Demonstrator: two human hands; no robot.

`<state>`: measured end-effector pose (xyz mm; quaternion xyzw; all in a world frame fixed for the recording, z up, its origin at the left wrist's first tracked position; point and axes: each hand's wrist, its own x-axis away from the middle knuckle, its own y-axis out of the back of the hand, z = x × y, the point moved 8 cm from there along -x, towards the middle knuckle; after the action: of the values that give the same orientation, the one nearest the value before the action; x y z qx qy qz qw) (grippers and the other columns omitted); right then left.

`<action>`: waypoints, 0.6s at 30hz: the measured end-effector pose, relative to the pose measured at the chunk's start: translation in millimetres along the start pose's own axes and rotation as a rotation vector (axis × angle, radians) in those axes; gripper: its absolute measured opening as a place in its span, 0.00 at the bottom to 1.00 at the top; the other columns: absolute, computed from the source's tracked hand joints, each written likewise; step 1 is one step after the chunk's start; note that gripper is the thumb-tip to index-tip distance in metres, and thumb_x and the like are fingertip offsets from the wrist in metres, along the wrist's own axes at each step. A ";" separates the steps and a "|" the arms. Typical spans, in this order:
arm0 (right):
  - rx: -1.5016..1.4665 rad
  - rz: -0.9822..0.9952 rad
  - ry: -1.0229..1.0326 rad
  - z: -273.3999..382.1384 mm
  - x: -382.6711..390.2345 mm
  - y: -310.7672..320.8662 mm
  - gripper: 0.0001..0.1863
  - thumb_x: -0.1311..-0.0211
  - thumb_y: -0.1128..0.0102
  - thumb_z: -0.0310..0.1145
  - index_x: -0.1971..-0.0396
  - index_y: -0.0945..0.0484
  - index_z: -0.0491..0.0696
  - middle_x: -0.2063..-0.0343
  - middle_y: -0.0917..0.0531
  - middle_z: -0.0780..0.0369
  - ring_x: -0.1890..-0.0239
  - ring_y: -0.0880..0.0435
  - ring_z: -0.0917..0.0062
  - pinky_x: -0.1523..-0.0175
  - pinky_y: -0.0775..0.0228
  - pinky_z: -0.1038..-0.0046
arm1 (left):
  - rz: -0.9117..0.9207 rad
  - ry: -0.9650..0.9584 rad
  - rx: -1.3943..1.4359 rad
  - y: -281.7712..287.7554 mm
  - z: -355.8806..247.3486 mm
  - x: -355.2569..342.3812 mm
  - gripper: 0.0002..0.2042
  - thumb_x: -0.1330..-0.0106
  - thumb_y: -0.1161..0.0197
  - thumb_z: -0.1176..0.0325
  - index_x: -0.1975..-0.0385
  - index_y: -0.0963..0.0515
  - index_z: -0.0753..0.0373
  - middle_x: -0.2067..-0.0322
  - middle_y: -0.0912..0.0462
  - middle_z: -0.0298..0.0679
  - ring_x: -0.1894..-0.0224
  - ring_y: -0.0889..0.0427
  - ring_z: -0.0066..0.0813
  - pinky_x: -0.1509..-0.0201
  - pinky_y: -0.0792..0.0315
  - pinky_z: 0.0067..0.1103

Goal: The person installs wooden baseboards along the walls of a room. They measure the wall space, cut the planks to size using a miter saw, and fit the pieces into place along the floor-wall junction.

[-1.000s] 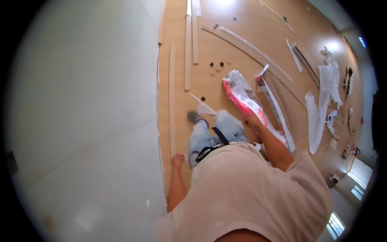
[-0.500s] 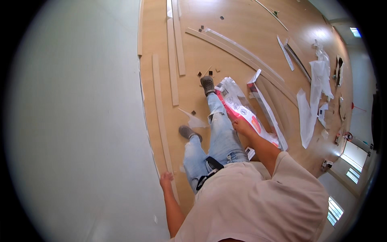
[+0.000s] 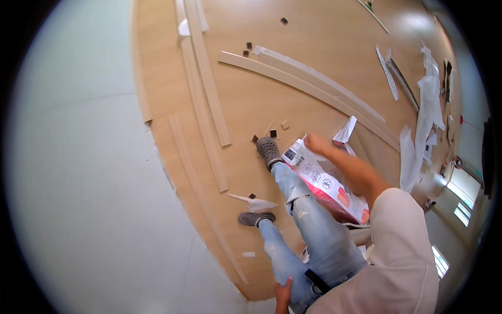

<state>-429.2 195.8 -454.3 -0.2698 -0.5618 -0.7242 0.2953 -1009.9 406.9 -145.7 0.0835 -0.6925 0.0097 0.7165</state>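
Note:
My right hand [image 3: 315, 143] is closed at the far end of a long white and red package [image 3: 327, 183] with clear plastic wrapping. Its fingers appear to pinch the wrapping at the far corner. The package lies on the floor beside my right leg [image 3: 314, 220]. My left hand [image 3: 284, 291] rests against the thigh of my left leg [image 3: 277, 243], with its fingers partly out of sight; it holds nothing that I can see. Close to my right shoe [image 3: 269, 152] lie small dark blocks [image 3: 273, 134] and thin wooden offcuts [image 3: 285, 125].
A pale wall [image 3: 94, 172] runs along my left. Long wooden strips [image 3: 205, 120] lie parallel to it, and another strip [image 3: 293, 79] crosses the floor ahead. To the right are crumpled white plastic sheeting [image 3: 430, 86] and an open carton flap [image 3: 345, 129]. A torn white scrap [image 3: 256, 203] is near my left shoe.
My right hand has moved forward along the package to its far end. My left hand has come from beside the wall to my thigh. The whole view has shifted.

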 end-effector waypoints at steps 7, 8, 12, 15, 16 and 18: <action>0.310 -0.240 0.154 18.1 -286.8 12.5 0.12 0.38 0.49 0.37 0.67 0.23 0.43 0.66 0.18 0.50 0.59 0.19 0.55 0.55 0.26 0.56 | -0.159 0.047 0.123 -48.2 -124.3 -50.4 0.36 0.44 0.32 0.48 0.44 0.30 0.72 0.48 0.24 0.58 0.44 0.26 0.54 0.39 0.33 0.38; 0.317 -0.234 0.200 32.5 -310.8 9.2 0.13 0.37 0.49 0.37 0.63 0.25 0.43 0.62 0.19 0.50 0.55 0.20 0.56 0.53 0.27 0.56 | -0.163 0.075 0.117 -56.5 -130.2 -65.5 0.36 0.44 0.32 0.48 0.45 0.30 0.72 0.48 0.24 0.58 0.44 0.26 0.54 0.40 0.33 0.39; 0.373 -0.502 0.194 31.5 -396.6 8.0 0.18 0.34 0.47 0.41 0.56 0.28 0.40 0.54 0.22 0.51 0.48 0.23 0.59 0.50 0.26 0.61 | -0.152 0.151 0.069 -68.4 -150.9 -115.5 0.36 0.44 0.32 0.48 0.45 0.30 0.72 0.48 0.24 0.58 0.44 0.26 0.54 0.40 0.33 0.39; 0.423 -0.780 0.253 13.1 -404.2 -16.7 0.19 0.35 0.45 0.41 0.56 0.29 0.38 0.55 0.24 0.49 0.48 0.24 0.58 0.49 0.26 0.62 | -0.141 0.186 0.025 -70.2 -151.9 -130.9 0.36 0.44 0.31 0.48 0.45 0.30 0.72 0.48 0.24 0.58 0.44 0.26 0.54 0.40 0.33 0.39; 0.433 -0.797 0.284 13.7 -403.8 -22.6 0.19 0.36 0.44 0.40 0.57 0.28 0.38 0.55 0.24 0.49 0.49 0.24 0.58 0.49 0.26 0.62 | -0.144 0.197 0.018 -71.5 -151.5 -136.0 0.36 0.44 0.31 0.48 0.45 0.30 0.72 0.48 0.24 0.58 0.44 0.26 0.54 0.40 0.33 0.39; 0.416 -0.682 0.319 18.1 -403.4 -28.5 0.19 0.38 0.42 0.38 0.58 0.28 0.38 0.57 0.24 0.49 0.51 0.24 0.58 0.49 0.25 0.63 | -0.150 0.212 0.002 -68.8 -151.7 -137.9 0.35 0.44 0.31 0.48 0.45 0.29 0.72 0.49 0.24 0.58 0.45 0.26 0.54 0.40 0.33 0.39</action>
<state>-174.6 269.2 -760.4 0.1121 -0.7003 -0.6842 0.1702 -856.3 373.2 -294.2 0.1344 -0.6047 -0.0344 0.7843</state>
